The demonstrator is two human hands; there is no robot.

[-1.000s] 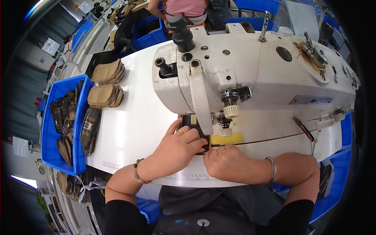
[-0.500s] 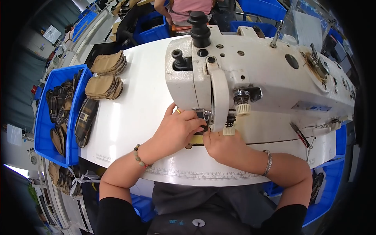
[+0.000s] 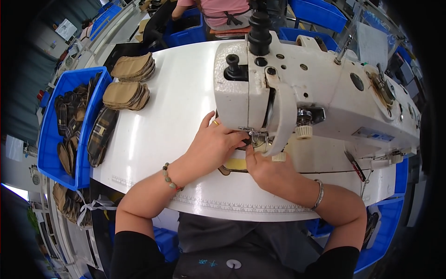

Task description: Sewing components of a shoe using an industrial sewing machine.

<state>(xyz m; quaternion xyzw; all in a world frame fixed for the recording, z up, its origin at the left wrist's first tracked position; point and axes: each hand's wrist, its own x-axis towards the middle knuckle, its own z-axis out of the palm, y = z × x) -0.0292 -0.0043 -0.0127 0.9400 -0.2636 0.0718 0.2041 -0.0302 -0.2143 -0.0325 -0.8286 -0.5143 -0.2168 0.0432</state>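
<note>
A white sewing machine point(image 3: 320, 90) stands over the table, its presser foot point(image 3: 255, 137) close to both hands. A small dark fabric piece point(image 3: 242, 143) lies at the foot, mostly covered by fingers. My left hand point(image 3: 210, 146) pinches it from the left with thumb and forefinger; the other fingers reach behind. From the right, my right hand point(image 3: 271, 168) curls its fingers, with the forefinger tip against the fabric's near edge beside the foot. Below the fingertips shows a yellow strip point(image 3: 235, 164), with a small brown rounded edge point(image 3: 224, 171) at its left.
Stacks of tan fabric pieces point(image 3: 132, 67) lie at the far left. Plaid pieces point(image 3: 101, 137) lean by a blue bin point(image 3: 82, 162) holding more. Thread snips point(image 3: 355, 165) lie on the right. The table's near edge has a printed ruler point(image 3: 241, 208). Beyond, a person in pink point(image 3: 225, 9) sits.
The view has shifted, so the machine appears further right. Both hands stay at the presser foot with the fabric, and more of the foot shows between them. The person beyond has shifted.
</note>
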